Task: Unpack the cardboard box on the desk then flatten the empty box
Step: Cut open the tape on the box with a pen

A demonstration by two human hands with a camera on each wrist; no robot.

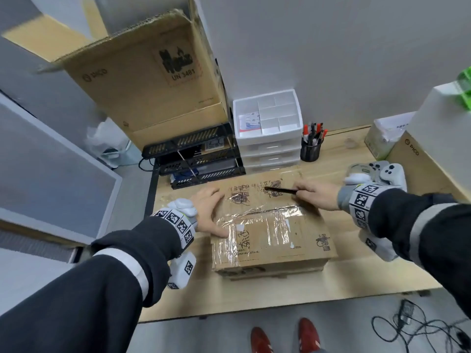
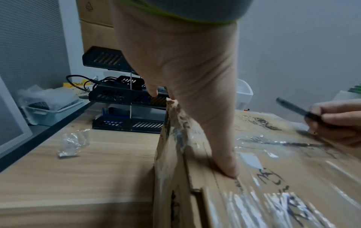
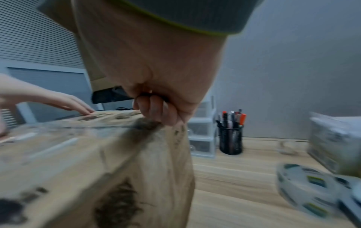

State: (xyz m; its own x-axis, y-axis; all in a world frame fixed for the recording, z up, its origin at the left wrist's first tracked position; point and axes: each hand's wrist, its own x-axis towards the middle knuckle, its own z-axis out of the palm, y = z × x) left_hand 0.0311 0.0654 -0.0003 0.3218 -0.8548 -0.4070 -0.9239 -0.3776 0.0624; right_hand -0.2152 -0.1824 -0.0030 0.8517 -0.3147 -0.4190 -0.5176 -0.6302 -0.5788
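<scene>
A brown cardboard box lies on the wooden desk, its top flaps down and covered with clear tape and black scribbles. My left hand rests flat on the box's left edge, fingers straight and thumb pressing on the top. My right hand is over the far right part of the top and grips a thin black pen that points left across the flaps. The left wrist view shows the pen above the taped seam. In the right wrist view, the curled fingers sit at the box's blurred corner.
A large open cardboard box stands on a black tray rack at the back left. Beside it are white drawers and a pen cup. Grey controllers and another carton sit at right. Crumpled plastic lies left of the box.
</scene>
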